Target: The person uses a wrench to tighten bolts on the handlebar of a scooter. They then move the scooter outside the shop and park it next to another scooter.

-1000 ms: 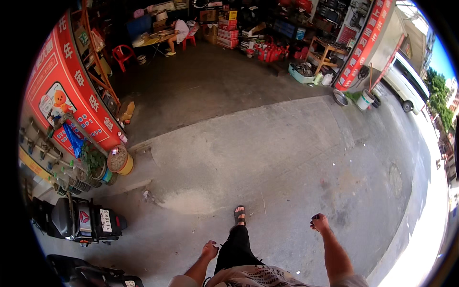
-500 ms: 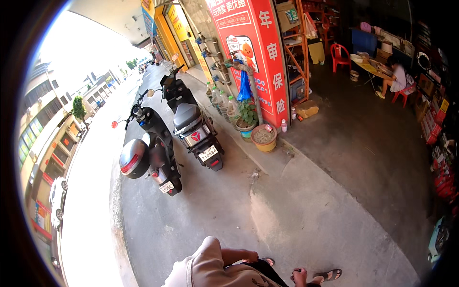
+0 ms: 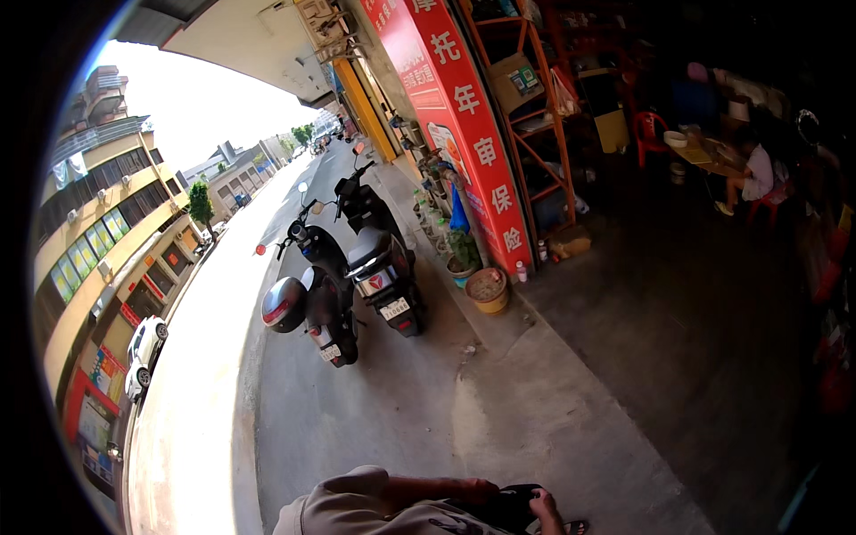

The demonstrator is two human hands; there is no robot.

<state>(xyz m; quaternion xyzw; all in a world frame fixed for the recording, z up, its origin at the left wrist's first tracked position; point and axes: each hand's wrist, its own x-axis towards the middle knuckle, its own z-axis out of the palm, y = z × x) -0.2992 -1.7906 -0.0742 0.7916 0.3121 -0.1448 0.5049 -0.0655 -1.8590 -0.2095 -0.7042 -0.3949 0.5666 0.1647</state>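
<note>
My left hand [image 3: 483, 489] is at the lower edge, in front of my body, by dark cloth [image 3: 515, 506] that looks like my shorts. Its fingers are too dark to make out. Just right of it, my right hand [image 3: 542, 505] is closed, with the fingers curled in beside the same dark cloth. Whatever it may hold is hidden. My light shirt [image 3: 357, 508] fills the bottom of the view, and part of one sandal [image 3: 578, 527] shows below the right hand.
Two parked scooters [image 3: 332, 312] [image 3: 385, 276] stand ahead on the pavement. A potted plant [image 3: 462, 250] and a soil-filled pot [image 3: 487, 291] sit against a red pillar [image 3: 481, 134]. On the right, a person [image 3: 756, 174] sits at a table [image 3: 704, 159] inside a dark shop. A white car [image 3: 144, 357] stands across the road.
The view has tilted up and turned, so the scooters and pots appear farther right and lower. My right hand has come closer to my left hand.
</note>
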